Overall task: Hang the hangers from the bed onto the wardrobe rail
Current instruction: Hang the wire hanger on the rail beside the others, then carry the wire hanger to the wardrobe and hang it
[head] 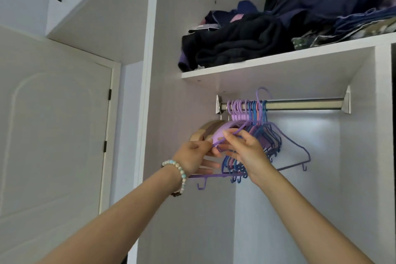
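A metal wardrobe rail (pixel 300 104) runs under the shelf. Several purple, blue and pink hangers (pixel 252 111) hang bunched at its left end, beside wooden hangers (pixel 205 130). One thin purple hanger (pixel 295 146) is raised, its hook just above the rail. My left hand (pixel 195 156) and my right hand (pixel 246 148) both pinch the sloping left arm of this purple hanger, close together, in front of the bunch. The hanger's bottom bar with small hooks shows below my hands.
A white shelf (pixel 278 62) above the rail holds piled dark folded clothes (pixel 235 45). The right half of the rail is bare. A white room door (pixel 53 124) stands to the left of the wardrobe side panel (pixel 150 92).
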